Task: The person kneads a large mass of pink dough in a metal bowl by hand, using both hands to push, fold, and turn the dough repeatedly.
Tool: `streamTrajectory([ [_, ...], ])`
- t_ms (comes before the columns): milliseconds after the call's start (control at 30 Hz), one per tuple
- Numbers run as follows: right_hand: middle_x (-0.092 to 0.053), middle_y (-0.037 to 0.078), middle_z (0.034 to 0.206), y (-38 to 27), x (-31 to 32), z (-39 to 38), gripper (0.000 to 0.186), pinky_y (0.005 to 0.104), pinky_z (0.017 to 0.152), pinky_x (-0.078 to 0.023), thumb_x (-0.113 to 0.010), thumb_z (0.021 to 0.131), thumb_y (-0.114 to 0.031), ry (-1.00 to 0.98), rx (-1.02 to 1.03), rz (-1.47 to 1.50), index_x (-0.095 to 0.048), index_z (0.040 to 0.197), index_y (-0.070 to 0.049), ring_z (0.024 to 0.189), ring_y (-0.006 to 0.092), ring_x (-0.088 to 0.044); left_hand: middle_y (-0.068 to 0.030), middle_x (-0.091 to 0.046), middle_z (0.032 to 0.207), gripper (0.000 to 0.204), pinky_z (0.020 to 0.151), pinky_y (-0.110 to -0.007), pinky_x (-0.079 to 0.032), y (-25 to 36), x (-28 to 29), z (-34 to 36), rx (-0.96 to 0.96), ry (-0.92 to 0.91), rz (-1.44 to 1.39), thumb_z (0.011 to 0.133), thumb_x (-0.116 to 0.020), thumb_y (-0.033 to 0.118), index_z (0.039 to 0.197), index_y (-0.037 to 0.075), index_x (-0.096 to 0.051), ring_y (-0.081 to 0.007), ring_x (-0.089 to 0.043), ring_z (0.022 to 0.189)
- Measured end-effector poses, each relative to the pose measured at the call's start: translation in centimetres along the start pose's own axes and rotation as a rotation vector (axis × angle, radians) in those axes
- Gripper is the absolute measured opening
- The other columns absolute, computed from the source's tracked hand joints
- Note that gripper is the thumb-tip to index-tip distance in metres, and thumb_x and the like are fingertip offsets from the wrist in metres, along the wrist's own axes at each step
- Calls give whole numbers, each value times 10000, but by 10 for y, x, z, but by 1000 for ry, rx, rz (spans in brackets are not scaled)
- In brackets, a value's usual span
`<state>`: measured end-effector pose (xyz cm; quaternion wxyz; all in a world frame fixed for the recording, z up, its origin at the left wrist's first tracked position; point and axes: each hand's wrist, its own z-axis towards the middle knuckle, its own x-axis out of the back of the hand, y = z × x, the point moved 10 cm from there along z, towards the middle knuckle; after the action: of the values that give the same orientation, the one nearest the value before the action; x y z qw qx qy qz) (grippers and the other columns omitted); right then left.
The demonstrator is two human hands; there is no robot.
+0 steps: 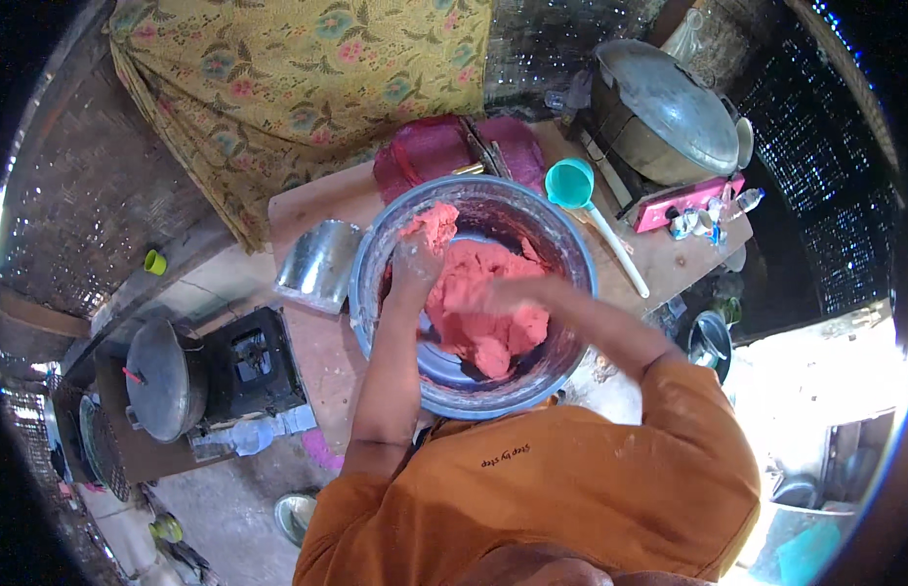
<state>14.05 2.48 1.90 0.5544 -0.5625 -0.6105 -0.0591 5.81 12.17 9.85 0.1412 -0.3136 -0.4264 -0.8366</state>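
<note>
A large grey-blue basin [498, 207] with smeared walls stands in front of me on a wooden table. Inside it lies a big, rough mass of pink dough [488, 264]. My left hand [415, 266] is at the basin's left side, its fingers closed round a lump of the same pink dough [437, 223]. Reaching in from the right, my right hand [488, 296] rests on or presses into the main mass; motion smears its fingers, so their shape cannot be made out.
A turquoise dipper [569, 184] with a white handle lies right of the basin, and a shiny metal tin [319, 264] stands left. A big lidded pot [669, 117] sits at the back right. Left are a stove [244, 363] and a wok-like pan [161, 381].
</note>
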Motion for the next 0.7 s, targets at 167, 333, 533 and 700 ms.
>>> streamTrajectory([
  [167,-487,146,1146,-45,156,-21,484,383,938,-348,-372,879,-470,-6,-176,-58,-484,1166,-97,1042,264,-480,-152,-590,984,243,786,-389,-455,9,38,19,-131,221,21,815,-556,130,1037,37,-520,-337,-572,884],
  [333,-496,101,1106,67,87,4,518,351,844,-405,-410,849,-507,-502,-569,-21,-485,1123,-74,983,231,-496,-162,-584,988,290,803,-409,-436,45,45,55,-79,39,-236,824,-553,223,1048,42,-521,-342,-553,923],
  [533,-364,102,1234,125,-4,17,578,397,930,-290,-392,841,-515,-636,-706,563,-370,1220,-79,1116,243,-353,-189,-597,940,258,810,-402,-438,-8,0,19,-44,-188,-25,803,-546,224,979,41,-587,-330,-563,923],
  [700,-255,104,1341,154,-31,11,649,435,1002,-194,-377,834,-522,-696,-849,840,-274,1301,-83,1227,253,-234,-213,-606,820,266,726,-426,-468,-27,-12,9,21,-276,101,741,-554,187,949,23,-579,-350,-593,776],
])
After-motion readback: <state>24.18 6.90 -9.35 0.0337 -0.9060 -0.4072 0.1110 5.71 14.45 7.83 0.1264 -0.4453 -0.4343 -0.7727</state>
